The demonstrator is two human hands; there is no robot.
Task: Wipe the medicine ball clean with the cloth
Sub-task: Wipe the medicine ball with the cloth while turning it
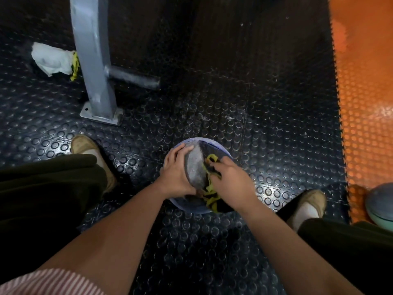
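A round medicine ball (194,167), pale blue with dark grey dusty panels, sits on the studded black floor between my feet. My left hand (177,172) lies on its left side with fingers spread over the top, steadying it. My right hand (230,183) presses a yellow-green cloth (209,188) against the ball's right side, fingers curled round the cloth. Part of the cloth hangs down the near side of the ball.
A grey metal post (95,67) with a base plate and a side peg stands at the back left. A crumpled white rag (52,59) lies beside it. Orange studded flooring (365,92) runs along the right; another ball (380,202) sits there.
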